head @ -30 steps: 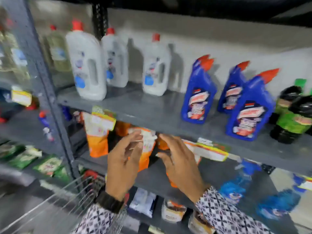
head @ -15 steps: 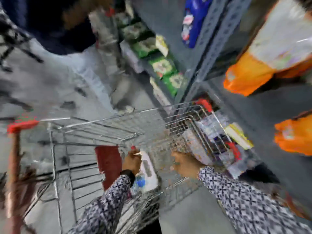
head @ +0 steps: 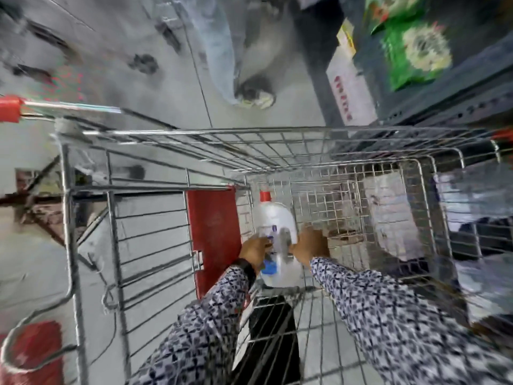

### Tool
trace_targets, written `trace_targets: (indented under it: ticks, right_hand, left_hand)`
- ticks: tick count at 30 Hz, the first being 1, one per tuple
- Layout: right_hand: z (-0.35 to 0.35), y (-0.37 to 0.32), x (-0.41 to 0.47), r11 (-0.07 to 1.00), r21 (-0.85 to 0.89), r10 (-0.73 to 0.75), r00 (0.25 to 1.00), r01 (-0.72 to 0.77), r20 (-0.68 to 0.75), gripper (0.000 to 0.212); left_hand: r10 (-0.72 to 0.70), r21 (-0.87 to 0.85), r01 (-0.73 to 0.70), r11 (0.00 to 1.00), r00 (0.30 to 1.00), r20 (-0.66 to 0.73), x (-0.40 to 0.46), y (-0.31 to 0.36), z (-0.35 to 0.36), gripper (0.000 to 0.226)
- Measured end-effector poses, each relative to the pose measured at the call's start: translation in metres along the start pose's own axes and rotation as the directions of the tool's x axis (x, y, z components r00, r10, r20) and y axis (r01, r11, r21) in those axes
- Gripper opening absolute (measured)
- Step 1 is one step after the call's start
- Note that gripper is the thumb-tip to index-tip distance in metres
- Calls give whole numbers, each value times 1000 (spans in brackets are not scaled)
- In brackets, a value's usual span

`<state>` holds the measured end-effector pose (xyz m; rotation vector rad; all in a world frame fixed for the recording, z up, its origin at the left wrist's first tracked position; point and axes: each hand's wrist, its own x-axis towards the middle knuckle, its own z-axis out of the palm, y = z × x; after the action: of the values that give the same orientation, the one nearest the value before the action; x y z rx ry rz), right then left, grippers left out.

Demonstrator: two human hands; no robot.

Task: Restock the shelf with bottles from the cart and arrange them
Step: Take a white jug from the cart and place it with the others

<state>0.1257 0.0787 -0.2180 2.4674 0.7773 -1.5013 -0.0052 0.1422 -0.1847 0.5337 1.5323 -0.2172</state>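
I look straight down into a wire shopping cart [head: 277, 134]. A white jug bottle [head: 273, 218] with a red cap and a blue label lies in the basket, cap pointing away from me. My left hand [head: 254, 250] grips its left side at the label. My right hand [head: 309, 245] holds its right side by the handle. Both patterned sleeves reach down into the cart. The view is blurred by motion.
A red child-seat flap [head: 213, 232] stands just left of the bottle. The cart's red-tipped handle [head: 11, 108] is at far left. A shelf with green packets [head: 416, 51] lies at top right. Another person's leg and shoe [head: 249, 93] are on the floor beyond the cart.
One second ago my hands were at orange pouches on the shelf. My view has swung down to the cart, and both hands now hold the white bottle inside it.
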Motion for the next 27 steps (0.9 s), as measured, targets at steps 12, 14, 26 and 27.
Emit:
trace_targets:
  ticks: [12, 14, 26, 27]
  right_hand:
    - [-92, 24, -124, 942, 332, 105, 982, -47, -160, 13]
    - [-106, 30, -141, 919, 392, 30, 990, 27, -138, 16]
    - [-155, 222, -496, 324, 594, 196, 562, 737, -804, 16]
    - [-148, 236, -525, 217, 572, 259, 518, 791, -815, 11]
  left_hand:
    - [162, 50, -166, 985, 984, 72, -91, 4, 6, 53]
    - [178, -39, -174, 984, 974, 140, -101, 5, 7, 46]
    - [619, -146, -851, 504, 238, 748, -443, -34, 145, 24]
    - [599, -186, -860, 475, 161, 785, -469, -44, 159, 27]
